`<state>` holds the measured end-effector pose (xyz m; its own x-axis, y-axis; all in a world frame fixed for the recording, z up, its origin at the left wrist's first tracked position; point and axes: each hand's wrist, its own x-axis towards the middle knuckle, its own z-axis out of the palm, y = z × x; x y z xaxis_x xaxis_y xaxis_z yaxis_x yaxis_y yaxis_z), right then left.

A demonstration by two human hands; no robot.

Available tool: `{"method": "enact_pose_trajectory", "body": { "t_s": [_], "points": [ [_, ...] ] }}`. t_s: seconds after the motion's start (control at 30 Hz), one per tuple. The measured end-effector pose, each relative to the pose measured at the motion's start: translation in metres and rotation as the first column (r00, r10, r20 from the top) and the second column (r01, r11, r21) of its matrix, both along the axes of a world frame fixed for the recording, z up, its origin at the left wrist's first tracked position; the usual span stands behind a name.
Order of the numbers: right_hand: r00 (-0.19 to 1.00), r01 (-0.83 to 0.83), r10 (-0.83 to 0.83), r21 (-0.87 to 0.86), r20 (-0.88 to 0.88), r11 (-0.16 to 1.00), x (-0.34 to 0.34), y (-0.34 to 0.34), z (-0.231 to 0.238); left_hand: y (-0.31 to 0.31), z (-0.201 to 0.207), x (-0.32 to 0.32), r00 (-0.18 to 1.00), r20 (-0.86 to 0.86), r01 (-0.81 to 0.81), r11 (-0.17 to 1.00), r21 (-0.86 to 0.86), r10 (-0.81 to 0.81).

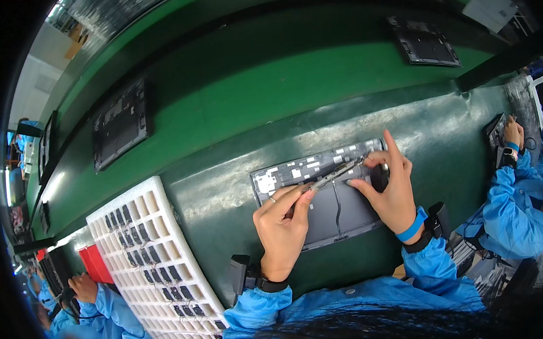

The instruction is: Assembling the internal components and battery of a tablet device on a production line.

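Observation:
A dark grey laptop casing point(319, 219) lies on the bench in front of me, its inside facing up, with white patches along the far edge and a dark cable point(338, 212) running down its middle. Over its far part I hold a long, thin, grey-silver strip point(333, 177), tilted up to the right; its exact kind is unclear. My left hand point(280, 226) pinches the strip's left end between thumb and fingers. At the other end my right hand point(394, 200) is closed about the strip, index finger stretched upward, thumb just below it over the casing.
A white foam tray point(170, 228) holding several small black parts with wires stands to my left. Beyond, a green conveyor point(242, 90) carries more casings, one at left point(121, 126) and one at right point(424, 43). Co-workers in blue sit on the left point(116, 316) and right point(513, 210).

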<state>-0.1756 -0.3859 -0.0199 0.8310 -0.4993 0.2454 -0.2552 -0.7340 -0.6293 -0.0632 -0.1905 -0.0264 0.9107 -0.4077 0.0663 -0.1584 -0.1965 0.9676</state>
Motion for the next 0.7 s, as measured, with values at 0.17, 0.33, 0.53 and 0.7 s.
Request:
{"method": "enact_pose_trajectory", "body": {
  "t_s": [0.17, 0.33, 0.53, 0.7],
  "points": [
    [0.998, 0.051, -0.052, -0.052, -0.025, 0.997, -0.008, -0.001, -0.009, -0.007, -0.011, -0.01, 0.989, 0.136, -0.058, 0.998, -0.003, 0.058],
    [1.0, -0.017, 0.014, -0.126, -0.024, 0.992, -0.009, -0.004, -0.009, -0.003, -0.01, -0.005, 0.954, 0.299, -0.08, 0.987, 0.14, 0.035],
    [0.987, -0.152, 0.138, -0.197, -0.081, 0.969, -0.006, -0.006, -0.009, 0.007, -0.004, 0.015, 0.915, 0.398, -0.066, 0.95, 0.304, -0.064],
    [0.976, -0.207, 0.187, -0.211, -0.114, 0.955, -0.001, -0.006, -0.004, 0.008, -0.002, 0.021, 0.961, 0.264, -0.001, 0.958, 0.288, -0.079]
  ]
}}
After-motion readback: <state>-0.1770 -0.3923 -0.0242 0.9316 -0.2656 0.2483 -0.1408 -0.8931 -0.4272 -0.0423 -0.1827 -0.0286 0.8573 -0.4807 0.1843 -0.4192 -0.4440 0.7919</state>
